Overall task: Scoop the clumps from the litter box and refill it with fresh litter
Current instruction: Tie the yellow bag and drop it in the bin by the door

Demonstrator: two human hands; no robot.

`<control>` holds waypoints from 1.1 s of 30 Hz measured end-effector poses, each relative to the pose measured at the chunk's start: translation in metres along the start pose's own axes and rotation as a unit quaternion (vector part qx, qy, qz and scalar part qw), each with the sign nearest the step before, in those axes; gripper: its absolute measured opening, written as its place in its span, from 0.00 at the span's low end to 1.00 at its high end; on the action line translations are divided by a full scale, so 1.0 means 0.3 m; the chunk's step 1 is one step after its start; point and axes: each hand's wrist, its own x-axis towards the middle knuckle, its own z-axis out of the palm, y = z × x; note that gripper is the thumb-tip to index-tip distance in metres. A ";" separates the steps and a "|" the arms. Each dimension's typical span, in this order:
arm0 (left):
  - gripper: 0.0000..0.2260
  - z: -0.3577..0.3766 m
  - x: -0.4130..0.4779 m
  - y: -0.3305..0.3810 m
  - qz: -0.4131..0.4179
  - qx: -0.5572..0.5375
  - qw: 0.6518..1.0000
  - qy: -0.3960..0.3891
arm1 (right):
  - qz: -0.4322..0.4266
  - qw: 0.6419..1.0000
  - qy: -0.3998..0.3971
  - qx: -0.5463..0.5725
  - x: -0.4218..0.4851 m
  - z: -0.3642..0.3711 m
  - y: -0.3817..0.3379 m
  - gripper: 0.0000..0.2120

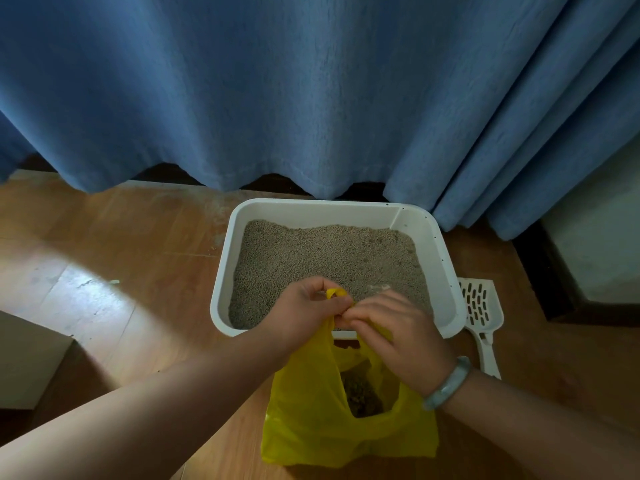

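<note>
Close together, the left hand point(304, 308) and right hand point(398, 336) each pinch the yellow bag's point(318, 420) handles, at the near edge of the white litter box point(225, 265); a white scoop point(481, 313) lies on the floor point(104, 254) beside the box's right edge.

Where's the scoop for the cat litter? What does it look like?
Find the big blue curtain; right below it a white litter box sits on the wooden floor. Lying flat on the floor beside the box's right side is the scoop. It is white like the box, but it is the only thing with rows of slots and a handle.
</note>
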 end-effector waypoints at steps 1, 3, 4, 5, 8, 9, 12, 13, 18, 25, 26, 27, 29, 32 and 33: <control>0.02 -0.004 0.000 0.001 0.009 0.010 1.000 -0.007 | 0.026 0.999 0.001 0.030 0.005 -0.002 -0.001 0.08; 0.02 -0.015 0.001 -0.003 0.030 0.046 0.998 -0.022 | 0.091 0.991 0.002 0.094 0.017 -0.007 -0.008 0.04; 0.02 -0.021 0.001 -0.006 0.043 0.070 0.996 -0.029 | 0.126 0.984 0.003 0.125 0.022 -0.006 -0.009 0.05; 0.03 -0.025 0.001 -0.010 0.057 0.091 0.994 -0.035 | 0.159 0.975 -0.001 0.156 0.027 -0.005 -0.009 0.09; 0.04 -0.035 0.000 -0.019 0.103 0.160 0.981 -0.044 | 0.179 0.973 -0.013 0.148 0.040 0.000 0.004 0.17; 0.05 -0.038 -0.001 -0.021 0.120 0.189 0.974 -0.042 | 0.184 0.972 -0.029 0.141 0.044 0.000 0.011 0.19; 0.05 -0.041 -0.005 -0.025 0.172 0.270 0.947 -0.029 | 0.215 0.953 -0.103 0.187 0.051 0.000 0.027 0.18; 0.04 -0.042 -0.006 -0.027 0.188 0.292 0.937 -0.029 | 0.218 0.949 -0.109 0.199 0.048 0.002 0.030 0.15; 0.08 -0.039 -0.001 -0.047 0.248 0.342 0.906 0.011 | 0.281 0.915 -0.095 0.273 0.046 0.011 0.033 0.11; 0.10 -0.045 -0.007 -0.058 0.320 0.410 0.853 0.036 | 0.371 0.819 -0.039 0.437 0.061 -0.008 0.022 0.09; 0.10 -0.042 -0.008 -0.055 0.327 0.415 0.848 0.039 | 0.385 0.799 -0.031 0.460 0.061 -0.008 0.023 0.07; 0.10 -0.039 -0.008 -0.052 0.332 0.422 0.842 0.041 | 0.401 0.777 -0.024 0.485 0.063 -0.010 0.022 0.06; 0.09 -0.037 -0.005 -0.049 0.342 0.438 0.831 0.040 | 0.423 0.741 -0.015 0.521 0.065 -0.013 0.022 0.06; 0.08 -0.042 -0.002 -0.049 0.370 0.462 0.806 0.036 | 0.435 0.726 -0.012 0.532 0.067 -0.015 0.026 0.03; 0.07 -0.044 0.000 -0.050 0.378 0.467 0.799 0.034 | 0.442 0.722 -0.010 0.532 0.069 -0.015 0.026 0.03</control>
